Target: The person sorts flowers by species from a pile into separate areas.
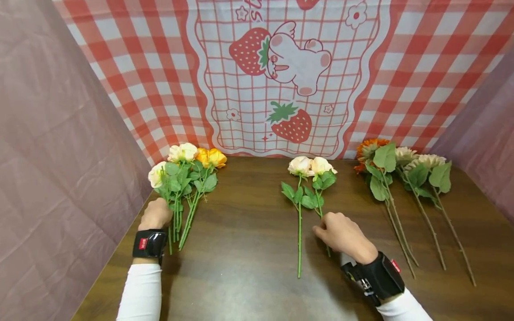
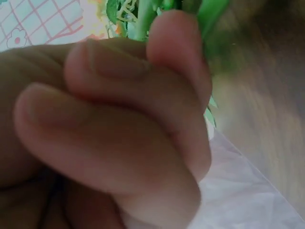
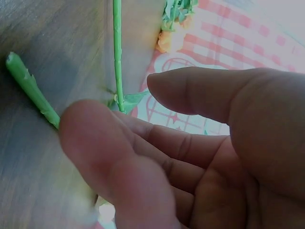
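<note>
At the left of the table, cream roses [image 1: 182, 153] and yellow-orange roses [image 1: 213, 158] lie in a bunch, green stems toward me. My left hand [image 1: 155, 215] is at the leftmost stems with its fingers curled; in the left wrist view a green stem [image 2: 212, 16] runs beside the index fingertip. The curled fingers [image 2: 119, 129] pinch a cream rose there, the thumb hidden. Two pale roses lie mid-table, a left one [image 1: 299, 166] and a right one [image 1: 321, 166]. Over the right one's stem [image 3: 31, 88] hovers my right hand [image 1: 343, 234], thumb and fingers apart.
On the right lie orange flowers [image 1: 367, 154] and beige flowers [image 1: 427, 162] with long brownish stems. A red-and-white checked cloth [image 1: 160, 71] hangs behind the wooden table [image 1: 241, 249]. Pinkish curtains [image 1: 52, 133] flank both sides.
</note>
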`<move>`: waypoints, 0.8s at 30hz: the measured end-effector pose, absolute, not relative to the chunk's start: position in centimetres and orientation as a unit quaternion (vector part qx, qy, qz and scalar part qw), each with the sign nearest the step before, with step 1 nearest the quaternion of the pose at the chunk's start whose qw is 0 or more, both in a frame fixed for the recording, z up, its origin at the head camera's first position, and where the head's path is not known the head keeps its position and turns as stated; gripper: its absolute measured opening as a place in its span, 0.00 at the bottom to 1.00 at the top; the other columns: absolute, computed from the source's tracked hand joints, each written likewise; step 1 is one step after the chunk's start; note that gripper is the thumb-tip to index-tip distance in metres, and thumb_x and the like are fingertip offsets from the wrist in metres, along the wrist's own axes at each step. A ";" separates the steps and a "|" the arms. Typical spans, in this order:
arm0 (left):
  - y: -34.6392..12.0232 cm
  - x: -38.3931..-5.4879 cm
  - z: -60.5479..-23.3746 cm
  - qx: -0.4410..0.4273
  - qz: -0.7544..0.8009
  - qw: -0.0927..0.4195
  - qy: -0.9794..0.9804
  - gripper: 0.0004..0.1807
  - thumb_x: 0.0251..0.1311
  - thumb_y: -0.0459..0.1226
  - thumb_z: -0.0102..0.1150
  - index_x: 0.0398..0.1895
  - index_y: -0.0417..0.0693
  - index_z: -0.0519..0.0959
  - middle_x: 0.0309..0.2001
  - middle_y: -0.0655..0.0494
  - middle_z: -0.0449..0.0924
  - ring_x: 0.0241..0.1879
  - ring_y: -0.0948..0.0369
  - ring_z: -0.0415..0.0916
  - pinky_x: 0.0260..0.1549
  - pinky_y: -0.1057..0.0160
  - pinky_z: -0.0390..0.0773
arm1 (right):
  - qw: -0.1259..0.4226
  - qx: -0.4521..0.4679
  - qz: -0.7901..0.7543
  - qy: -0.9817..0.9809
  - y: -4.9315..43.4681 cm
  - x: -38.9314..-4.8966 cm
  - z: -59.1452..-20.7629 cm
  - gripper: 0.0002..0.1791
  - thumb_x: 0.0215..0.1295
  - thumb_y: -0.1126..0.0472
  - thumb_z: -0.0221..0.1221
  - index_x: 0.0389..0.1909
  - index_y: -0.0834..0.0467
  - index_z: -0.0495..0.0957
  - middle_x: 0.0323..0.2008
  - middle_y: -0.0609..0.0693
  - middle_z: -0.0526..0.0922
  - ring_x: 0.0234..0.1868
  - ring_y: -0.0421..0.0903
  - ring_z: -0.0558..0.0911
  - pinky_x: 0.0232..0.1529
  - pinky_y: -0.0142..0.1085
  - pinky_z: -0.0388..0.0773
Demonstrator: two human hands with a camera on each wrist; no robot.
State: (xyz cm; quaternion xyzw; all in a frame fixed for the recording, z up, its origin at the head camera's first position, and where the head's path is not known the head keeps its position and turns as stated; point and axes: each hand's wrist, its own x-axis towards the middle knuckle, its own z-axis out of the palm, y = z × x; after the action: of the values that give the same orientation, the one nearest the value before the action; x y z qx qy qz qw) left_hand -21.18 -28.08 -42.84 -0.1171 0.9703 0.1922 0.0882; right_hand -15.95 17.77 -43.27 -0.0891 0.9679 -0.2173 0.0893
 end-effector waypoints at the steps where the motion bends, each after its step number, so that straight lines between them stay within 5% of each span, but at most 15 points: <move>1: -28.1 -21.2 -42.8 -0.111 0.189 0.081 0.972 0.16 0.61 0.32 0.46 0.40 0.24 0.77 0.45 0.21 0.76 0.42 0.32 0.79 0.34 0.39 0.79 | 0.087 -0.090 -0.216 0.968 17.7 -16.0 -43.2 0.24 0.66 0.56 0.58 0.09 0.52 0.67 0.08 0.43 0.66 0.11 0.41 0.70 0.17 0.35 0.62; 10: -27.7 -21.2 -41.9 -0.060 0.169 0.006 0.984 0.10 0.54 0.27 0.48 0.19 0.31 0.75 0.30 0.26 0.79 0.33 0.34 0.80 0.33 0.41 0.79 | 0.086 -0.088 -0.210 0.970 17.7 -16.0 -43.0 0.24 0.66 0.56 0.58 0.09 0.51 0.65 0.10 0.42 0.63 0.12 0.41 0.69 0.18 0.35 0.61; 24: -26.9 -20.9 -41.0 -0.088 0.194 -0.029 0.977 0.11 0.53 0.31 0.52 0.19 0.33 0.79 0.26 0.30 0.80 0.30 0.35 0.80 0.32 0.40 0.78 | 0.079 -0.090 -0.208 0.971 17.8 -15.9 -42.8 0.23 0.66 0.56 0.59 0.10 0.51 0.67 0.11 0.43 0.67 0.14 0.42 0.70 0.18 0.36 0.61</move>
State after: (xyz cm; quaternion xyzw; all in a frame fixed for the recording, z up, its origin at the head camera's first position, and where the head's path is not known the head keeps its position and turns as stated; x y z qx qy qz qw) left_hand -20.85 -26.92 -41.04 -0.0884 0.9767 0.1936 -0.0292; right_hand -15.91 17.76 -42.81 -0.0896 0.9708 -0.2082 0.0787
